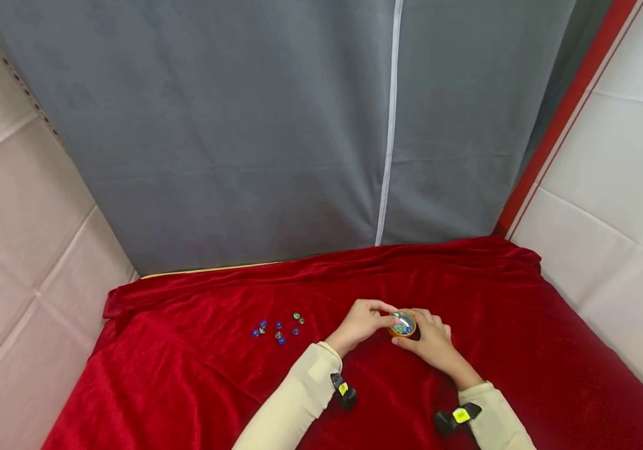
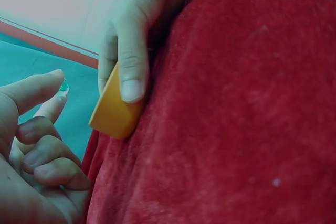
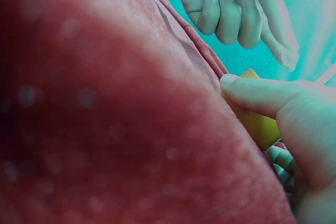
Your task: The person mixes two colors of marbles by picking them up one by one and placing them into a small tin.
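Note:
A small yellow bowl with glass marbles in it stands on the red cloth. My right hand grips it from the right, thumb on the near side; the left wrist view shows that thumb flat against the yellow wall. Over the bowl's left rim, my left hand pinches a greenish marble between thumb and index finger. Its other fingers are curled toward the palm. In the right wrist view the marble cannot be made out.
Several blue and green loose marbles lie scattered on the red cloth, left of my hands. A grey curtain hangs behind the table, with pale walls at both sides.

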`<state>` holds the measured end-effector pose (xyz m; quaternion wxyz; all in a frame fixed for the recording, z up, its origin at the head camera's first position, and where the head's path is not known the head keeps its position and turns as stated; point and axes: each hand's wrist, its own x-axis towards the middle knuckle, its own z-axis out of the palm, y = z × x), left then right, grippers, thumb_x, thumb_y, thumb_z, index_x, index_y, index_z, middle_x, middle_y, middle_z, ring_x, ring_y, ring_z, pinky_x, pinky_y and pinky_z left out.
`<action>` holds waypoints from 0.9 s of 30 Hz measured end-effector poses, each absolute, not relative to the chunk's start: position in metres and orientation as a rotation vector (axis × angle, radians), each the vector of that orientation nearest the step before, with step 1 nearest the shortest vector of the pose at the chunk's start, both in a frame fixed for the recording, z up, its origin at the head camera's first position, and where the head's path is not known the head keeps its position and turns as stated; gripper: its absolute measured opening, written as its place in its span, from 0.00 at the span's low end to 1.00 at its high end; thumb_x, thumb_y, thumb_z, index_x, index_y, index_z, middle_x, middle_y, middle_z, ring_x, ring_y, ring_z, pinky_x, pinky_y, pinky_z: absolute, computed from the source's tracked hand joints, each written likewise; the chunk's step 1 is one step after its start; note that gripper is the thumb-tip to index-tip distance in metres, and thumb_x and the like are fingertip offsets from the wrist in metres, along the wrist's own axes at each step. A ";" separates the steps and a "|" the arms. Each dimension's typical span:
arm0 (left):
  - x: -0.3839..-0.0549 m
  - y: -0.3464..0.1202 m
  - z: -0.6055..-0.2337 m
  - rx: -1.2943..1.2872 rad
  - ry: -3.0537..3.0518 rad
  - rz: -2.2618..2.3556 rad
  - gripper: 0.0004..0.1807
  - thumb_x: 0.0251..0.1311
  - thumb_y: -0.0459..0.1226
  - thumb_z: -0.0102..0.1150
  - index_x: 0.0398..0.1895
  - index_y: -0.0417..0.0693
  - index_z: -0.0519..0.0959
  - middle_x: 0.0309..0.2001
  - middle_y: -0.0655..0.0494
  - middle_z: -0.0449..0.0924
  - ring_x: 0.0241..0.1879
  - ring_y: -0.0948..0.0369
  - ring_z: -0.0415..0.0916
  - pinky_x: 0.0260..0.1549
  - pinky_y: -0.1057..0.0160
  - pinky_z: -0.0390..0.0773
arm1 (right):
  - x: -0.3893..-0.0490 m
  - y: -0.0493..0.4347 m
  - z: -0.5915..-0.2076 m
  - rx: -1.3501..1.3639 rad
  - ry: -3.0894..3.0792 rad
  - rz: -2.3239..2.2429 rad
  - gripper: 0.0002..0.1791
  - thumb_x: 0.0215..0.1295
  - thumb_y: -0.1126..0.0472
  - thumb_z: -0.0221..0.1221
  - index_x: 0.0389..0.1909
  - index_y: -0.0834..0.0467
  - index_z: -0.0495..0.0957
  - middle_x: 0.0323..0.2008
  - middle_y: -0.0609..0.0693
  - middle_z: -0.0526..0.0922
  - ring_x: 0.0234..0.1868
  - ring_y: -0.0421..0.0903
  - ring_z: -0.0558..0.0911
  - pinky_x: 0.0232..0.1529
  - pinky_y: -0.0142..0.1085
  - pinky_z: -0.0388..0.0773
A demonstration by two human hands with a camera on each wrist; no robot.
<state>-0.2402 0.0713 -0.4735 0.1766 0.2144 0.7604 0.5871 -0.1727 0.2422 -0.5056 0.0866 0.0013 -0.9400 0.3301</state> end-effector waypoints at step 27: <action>-0.247 0.020 -0.458 0.679 2.148 1.623 0.16 0.54 0.39 0.68 0.46 0.42 0.85 0.12 0.62 0.60 0.16 0.65 0.54 0.16 0.70 0.56 | -0.179 0.243 -0.511 0.009 -2.770 0.944 0.37 0.48 0.48 0.71 0.58 0.59 0.73 0.55 0.59 0.74 0.54 0.58 0.68 0.44 0.49 0.56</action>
